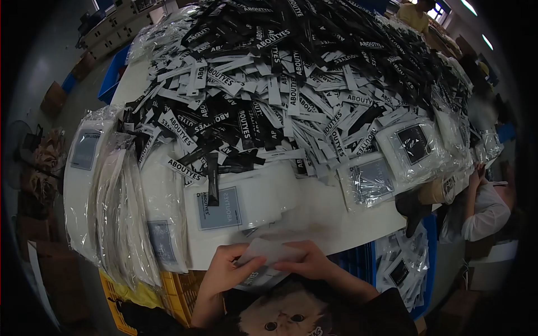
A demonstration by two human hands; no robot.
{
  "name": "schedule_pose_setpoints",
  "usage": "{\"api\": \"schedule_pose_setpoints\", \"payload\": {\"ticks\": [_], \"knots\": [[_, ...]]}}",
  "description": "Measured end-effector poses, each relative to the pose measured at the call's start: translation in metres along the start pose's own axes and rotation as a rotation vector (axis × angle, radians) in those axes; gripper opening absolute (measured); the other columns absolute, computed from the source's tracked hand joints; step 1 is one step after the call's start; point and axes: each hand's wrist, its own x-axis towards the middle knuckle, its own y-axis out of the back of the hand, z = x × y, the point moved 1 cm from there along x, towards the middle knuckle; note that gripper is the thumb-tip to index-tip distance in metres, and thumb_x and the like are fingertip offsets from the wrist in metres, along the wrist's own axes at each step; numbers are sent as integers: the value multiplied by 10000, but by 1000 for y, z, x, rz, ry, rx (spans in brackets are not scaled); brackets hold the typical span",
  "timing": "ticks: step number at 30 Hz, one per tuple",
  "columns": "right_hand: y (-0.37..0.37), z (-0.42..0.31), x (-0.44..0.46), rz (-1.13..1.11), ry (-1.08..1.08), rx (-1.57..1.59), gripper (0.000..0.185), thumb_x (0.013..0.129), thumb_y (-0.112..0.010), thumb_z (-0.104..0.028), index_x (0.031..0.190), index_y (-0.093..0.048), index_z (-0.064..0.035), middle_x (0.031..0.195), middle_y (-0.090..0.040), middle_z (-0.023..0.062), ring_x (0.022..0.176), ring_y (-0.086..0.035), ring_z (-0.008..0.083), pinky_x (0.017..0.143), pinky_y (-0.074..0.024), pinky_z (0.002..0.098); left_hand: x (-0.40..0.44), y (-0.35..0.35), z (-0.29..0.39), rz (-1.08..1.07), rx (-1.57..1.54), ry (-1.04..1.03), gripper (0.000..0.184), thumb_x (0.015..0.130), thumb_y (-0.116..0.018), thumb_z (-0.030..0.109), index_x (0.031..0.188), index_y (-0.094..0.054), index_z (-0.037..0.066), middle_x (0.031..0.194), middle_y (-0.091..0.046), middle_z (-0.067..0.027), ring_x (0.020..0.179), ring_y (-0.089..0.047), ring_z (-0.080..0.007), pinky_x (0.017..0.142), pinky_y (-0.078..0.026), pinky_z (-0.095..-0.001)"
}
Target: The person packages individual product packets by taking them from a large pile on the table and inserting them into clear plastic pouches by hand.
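Close to my body, at the table's front edge, a frosted plastic bag (268, 252) is held between both hands. My left hand (232, 270) grips its left side, thumb on top, and my right hand (307, 262) pinches its right side. Dark printed lettering shows at the bag's lower part; what is inside I cannot make out. Just beyond my hands lies a stack of frosted bags (258, 187) with a grey printed label. One black sachet (213, 178) rests across that stack.
A large heap of black and white printed sachets (291, 84) covers the table (319, 204). Wrapped bag bundles (106, 190) stand at left, more bags (412, 145) at right. Below are a yellow crate (120, 305) and a blue bin (430, 263). A co-worker (485, 210) is at right.
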Motion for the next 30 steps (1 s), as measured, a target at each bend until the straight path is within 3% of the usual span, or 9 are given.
{"api": "schedule_pose_setpoints", "payload": {"ticks": [2,8,14,16,18,20,23,25,30], "knots": [[0,-7,2,-60,37,-291,160,784,-671,-91,908,-632,3,782,-623,64,701,-548,78,597,-417,243,3,-9,14,-39,19,-22,105,784,-647,78,796,-628,-24,604,-558,-71,558,-470,-51,467,-360,-226],[12,-16,-3,131,333,-314,147,766,-685,-96,872,-640,-3,757,-620,83,650,-556,107,572,-413,252,9,-35,7,84,180,-282,94,778,-621,37,859,-635,-9,630,-577,-102,522,-531,-156,469,-380,-245],[49,-26,-42,210,238,-323,147,751,-687,-92,875,-662,-16,786,-647,71,687,-595,135,627,-448,237,17,-78,4,57,427,-402,122,768,-621,37,887,-624,8,712,-609,-134,602,-597,-274,535,-452,-295],[77,-52,-70,153,22,-488,136,751,-676,-76,877,-669,-26,774,-652,66,691,-607,138,633,-461,245,23,-80,13,-115,290,-358,125,759,-633,50,872,-616,-2,738,-608,-131,652,-603,-263,586,-465,-297],[115,-70,-107,-40,-293,-849,178,757,-666,-179,880,-682,-52,807,-662,98,717,-637,220,656,-489,287,22,-64,1,13,314,-337,136,750,-640,55,873,-620,1,760,-610,-132,679,-602,-266,608,-468,-308],[124,-85,-128,68,-633,-1198,279,745,-673,-248,958,-664,-68,857,-658,112,759,-634,251,689,-491,320,25,-44,-11,168,337,-307,146,741,-648,59,875,-625,5,782,-612,-132,707,-601,-270,630,-470,-319],[130,-75,-131,226,-379,-1451,382,712,-700,-228,1057,-619,-83,933,-647,116,819,-624,271,730,-487,349,27,-22,-24,403,496,-368,218,720,-663,58,932,-625,27,939,-609,-135,861,-594,-290,735,-467,-342],[109,-93,-81,119,-209,-1293,392,715,-697,-190,1081,-602,-88,961,-638,113,843,-615,270,739,-487,349,33,-19,-25,411,600,-497,326,698,-692,88,1007,-602,41,1126,-553,-135,1053,-528,-309,858,-431,-377],[34,-79,74,-206,489,-1077,270,723,-609,-31,990,-595,-61,991,-595,90,935,-562,275,800,-461,361,38,-18,-49,384,769,-510,432,671,-728,153,1061,-573,47,1229,-498,-128,1144,-469,-308,925,-390,-407]]}}
